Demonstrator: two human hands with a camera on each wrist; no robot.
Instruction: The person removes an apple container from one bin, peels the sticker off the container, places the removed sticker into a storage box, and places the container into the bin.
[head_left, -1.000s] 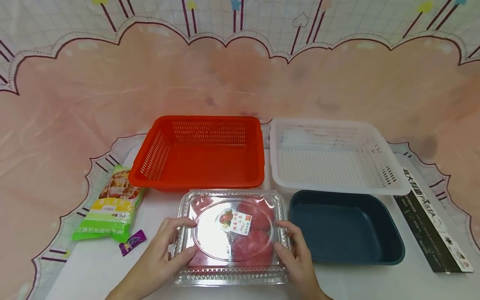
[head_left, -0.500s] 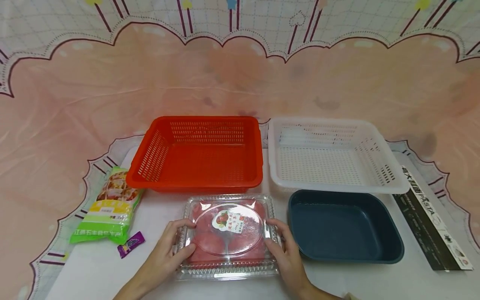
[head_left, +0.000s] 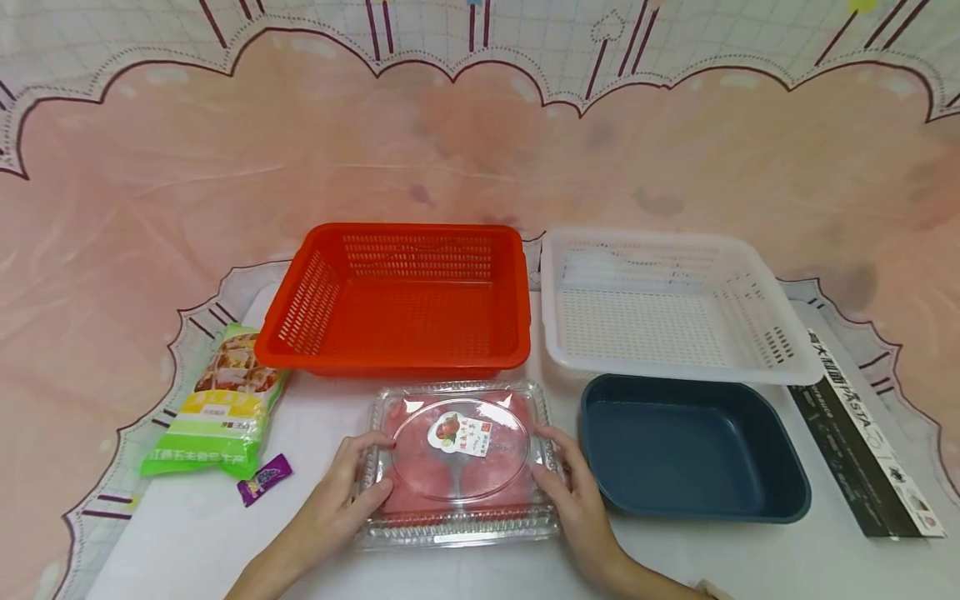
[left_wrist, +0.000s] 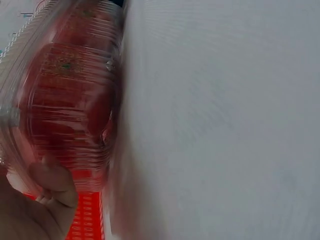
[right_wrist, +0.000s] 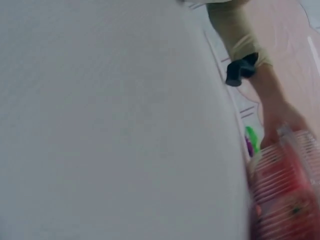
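Far left edge of my white worktop (head_left: 187,542) there's a green plastic food packet (head_left: 217,412) lying flat, with a small purple candy wrapper (head_left: 264,479) just beside its near corner. Open worktop between that wrapper and my left hand (head_left: 341,500), and more along the near edge.

Back row: a red slotted plastic basket (head_left: 401,300), nothing in it, then a white slotted plastic basket (head_left: 667,304) right next to it, also nothing in it. In front of the white one sits a dark blue rectangular plastic tub (head_left: 693,446), nothing in that either. At the far right edge there's a long black pasta box (head_left: 862,442) lying flat along the worktop's side.

The clear plastic clamshell box of red fruit (head_left: 459,458) sits flat on the worktop right in front of the red basket, with the blue tub just beside it on the right. There's a little fruit sticker on its lid. Lid's shut.

My left hand's fingers are curled over the box's left edge, thumb down on the side. My right hand (head_left: 573,500) does the same on the right edge, so I'm gripping the box between both hands. The left wrist view is blurry but shows the box (left_wrist: 65,95) pressed up against my fingers (left_wrist: 52,177).
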